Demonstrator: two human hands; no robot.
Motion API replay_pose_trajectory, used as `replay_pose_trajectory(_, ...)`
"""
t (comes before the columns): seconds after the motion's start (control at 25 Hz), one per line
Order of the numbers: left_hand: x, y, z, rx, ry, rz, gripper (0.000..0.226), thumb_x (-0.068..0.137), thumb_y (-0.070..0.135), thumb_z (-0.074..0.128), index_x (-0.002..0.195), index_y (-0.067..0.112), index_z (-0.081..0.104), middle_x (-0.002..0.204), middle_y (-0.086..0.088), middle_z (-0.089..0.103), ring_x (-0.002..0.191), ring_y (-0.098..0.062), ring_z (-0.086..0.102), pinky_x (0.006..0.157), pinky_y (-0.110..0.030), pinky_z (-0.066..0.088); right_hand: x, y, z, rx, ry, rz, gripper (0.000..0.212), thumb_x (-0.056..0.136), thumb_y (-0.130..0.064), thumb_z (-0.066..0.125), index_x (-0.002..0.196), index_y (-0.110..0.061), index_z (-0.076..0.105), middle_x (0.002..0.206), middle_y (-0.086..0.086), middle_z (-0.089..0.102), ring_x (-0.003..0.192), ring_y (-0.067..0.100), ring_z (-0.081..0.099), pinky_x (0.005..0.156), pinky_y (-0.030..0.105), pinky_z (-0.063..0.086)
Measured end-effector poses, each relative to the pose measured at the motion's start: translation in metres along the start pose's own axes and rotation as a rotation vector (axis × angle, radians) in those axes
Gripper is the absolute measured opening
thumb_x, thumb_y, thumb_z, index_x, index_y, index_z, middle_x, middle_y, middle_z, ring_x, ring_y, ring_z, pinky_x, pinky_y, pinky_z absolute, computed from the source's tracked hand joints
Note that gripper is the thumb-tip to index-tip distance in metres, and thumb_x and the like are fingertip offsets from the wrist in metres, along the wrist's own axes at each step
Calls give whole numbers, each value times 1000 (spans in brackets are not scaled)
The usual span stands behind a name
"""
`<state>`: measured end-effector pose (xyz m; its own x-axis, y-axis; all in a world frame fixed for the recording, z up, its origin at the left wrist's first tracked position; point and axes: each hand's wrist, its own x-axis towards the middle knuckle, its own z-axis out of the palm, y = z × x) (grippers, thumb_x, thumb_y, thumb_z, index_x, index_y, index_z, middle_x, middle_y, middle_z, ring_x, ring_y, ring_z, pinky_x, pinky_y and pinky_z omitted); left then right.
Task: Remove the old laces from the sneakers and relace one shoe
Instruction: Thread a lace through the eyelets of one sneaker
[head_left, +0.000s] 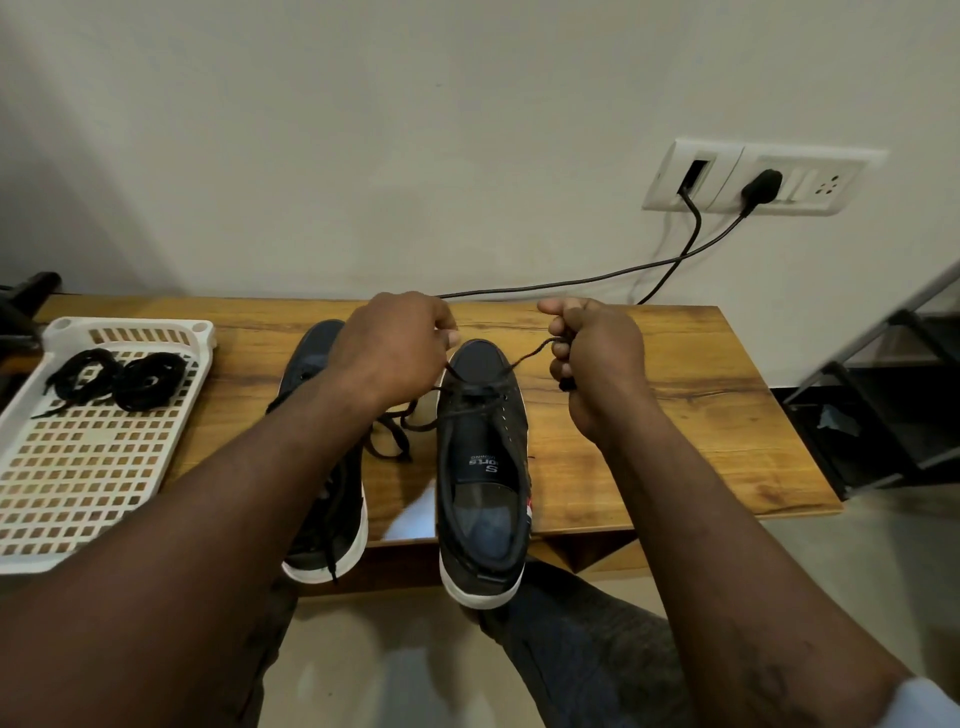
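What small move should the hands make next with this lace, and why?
Probably the left hand should draw the lace out sideways while the right hand lets go: it crosses only the lowest eyelets of the right shoe, and the left shoe still looks laced.

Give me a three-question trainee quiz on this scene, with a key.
1. True or false: the white tray holds bundled black laces.
2. What do the left hand and right hand each pinch? A) the tray B) a lace end C) the bundled laces
3. Count the sneakers in view.
Key: 1 true; 2 B; 3 two.
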<state>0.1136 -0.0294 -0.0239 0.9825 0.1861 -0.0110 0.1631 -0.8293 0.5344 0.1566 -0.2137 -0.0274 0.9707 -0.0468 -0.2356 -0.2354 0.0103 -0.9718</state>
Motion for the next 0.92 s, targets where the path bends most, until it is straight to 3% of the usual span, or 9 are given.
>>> replay_pose_trajectory(0.24,-7,-2,-6,406,-10,-84,27,96,22,68,122,25,73,117,-6,71,104,-28,65,80,-39,56,-1,2,3,5,-150,-7,33,100,7,48,106,-11,75,93,4,67,75,9,50,61,21,40)
replay_pose_trajectory(0.36,-8,9,-1,-35,-111,74,59,89,16,71,145,31,57,139,4,63,128,-20,58,104,-42,51,-8,2,7,19,-279,-55,25,96,9,61,112,-6,71,87,1,71,74,9,61,61,20,45)
replay_pose_trajectory(0.44,-10,17,2,-318,-210,160,47,92,21,73,136,31,62,123,8,72,113,-11,67,100,-43,55,-12,2,9,62,-300,-93,17,95,7,67,106,-5,68,76,-1,68,68,9,64,57,19,47)
replay_pose_trajectory(0.48,-10,19,3,-306,-195,187,28,95,22,71,122,29,67,107,8,76,99,-7,72,93,-43,59,-12,2,9,70,-292,-103,15,94,6,69,103,-6,67,76,2,66,65,8,63,55,19,47)
replay_pose_trajectory(0.52,-9,17,5,-257,-168,207,8,99,22,69,105,27,70,93,7,76,85,-3,73,86,-42,60,-12,2,9,52,-282,-112,14,94,3,71,101,-7,67,80,6,65,64,8,62,55,19,46)
replay_pose_trajectory(0.6,-6,13,5,-137,-120,208,12,102,25,66,93,30,72,79,9,76,73,-1,72,82,-39,61,-10,3,5,-52,-265,-140,12,93,-2,74,101,-8,69,86,12,66,71,11,65,55,18,46)
replay_pose_trajectory(0.72,-2,-1,-1,103,-39,110,18,103,29,64,110,23,79,87,4,76,78,-14,71,76,-35,60,-7,4,-2,-222,-219,-147,13,91,-6,78,103,-7,71,88,9,71,81,15,71,53,18,47)
replay_pose_trajectory(0.84,2,-17,-10,473,11,-61,18,102,28,63,110,19,77,91,-5,69,79,-25,65,68,-36,54,-4,4,-9,-224,-171,-116,12,92,-2,75,104,-5,72,91,10,73,82,14,72,55,20,48)
replay_pose_trajectory(0.92,0,-19,-11,482,-31,-109,25,96,21,65,120,20,73,103,-7,70,90,-29,67,75,-39,57,-4,5,-8,-223,-191,-109,12,93,2,72,101,-8,73,89,9,73,79,11,71,57,15,48)
